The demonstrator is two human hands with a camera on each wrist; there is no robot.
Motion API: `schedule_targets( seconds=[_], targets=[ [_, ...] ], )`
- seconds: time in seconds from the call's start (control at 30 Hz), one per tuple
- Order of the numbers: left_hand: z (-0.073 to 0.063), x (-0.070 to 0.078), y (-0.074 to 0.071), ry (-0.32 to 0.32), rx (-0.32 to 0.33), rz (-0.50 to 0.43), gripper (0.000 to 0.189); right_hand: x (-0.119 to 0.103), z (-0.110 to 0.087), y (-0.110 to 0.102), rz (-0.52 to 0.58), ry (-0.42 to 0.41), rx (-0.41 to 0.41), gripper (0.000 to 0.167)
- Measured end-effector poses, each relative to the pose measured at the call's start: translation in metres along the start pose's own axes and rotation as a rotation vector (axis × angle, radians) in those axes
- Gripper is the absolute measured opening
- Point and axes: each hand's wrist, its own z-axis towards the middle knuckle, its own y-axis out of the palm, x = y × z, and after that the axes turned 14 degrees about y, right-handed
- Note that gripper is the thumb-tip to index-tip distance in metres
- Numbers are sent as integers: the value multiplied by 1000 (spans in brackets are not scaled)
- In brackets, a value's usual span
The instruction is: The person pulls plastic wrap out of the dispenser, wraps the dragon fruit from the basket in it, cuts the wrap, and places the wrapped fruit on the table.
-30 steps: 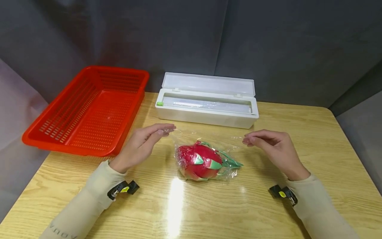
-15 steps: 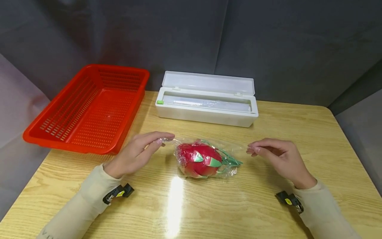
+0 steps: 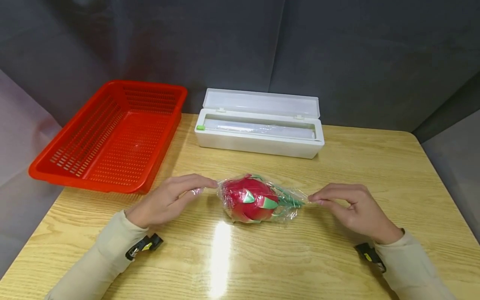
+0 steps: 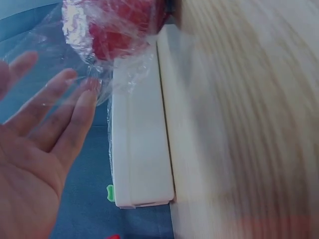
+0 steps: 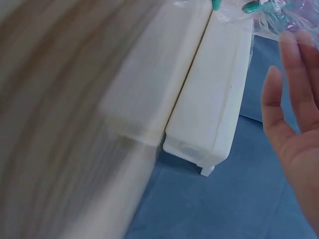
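A red dragon fruit [image 3: 240, 204] with green-tipped scales lies on the wooden table, wrapped in clear cling film [image 3: 292, 213]. Straight fingers of my left hand [image 3: 174, 200] touch the film at the fruit's round end; a bit of film shows under them. In the left wrist view, that hand [image 4: 42, 134] has its fingers spread against the film. My right hand [image 3: 350, 208] has its fingertips at the film by the green leafy end. The right wrist view shows this hand [image 5: 299, 104] with straight fingers at the film and the thumb apart from them.
Behind the fruit stands a white cling film dispenser [image 3: 258, 143], its lid up, a roll inside and a green slider [image 3: 201, 127] at its left end. A red perforated basket [image 3: 150, 185] sits at the back left. Dark cloth [image 3: 356, 62] hangs behind the table.
Both hands have come down and nearer the person, from pinching the film's raised edge to touching it with straighter fingers. The film now lies closer over the dragon fruit, which stays in place.
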Motion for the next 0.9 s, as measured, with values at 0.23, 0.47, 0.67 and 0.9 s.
schedule_targets(
  seconds=[0.23,0.47,0.67,0.9],
  targets=[
    [-4,-3,3,48,-65,39,36,-6,0,4,-184,16,-114,38],
    [-4,-3,7,67,-82,86,39,-10,1,8,-315,-13,-147,35],
    [-1,-5,9,73,-83,86,38,-12,1,11,-396,-65,-138,35],
    [2,-5,13,84,-74,70,38,-18,1,18,-488,-135,-117,30]
  ],
)
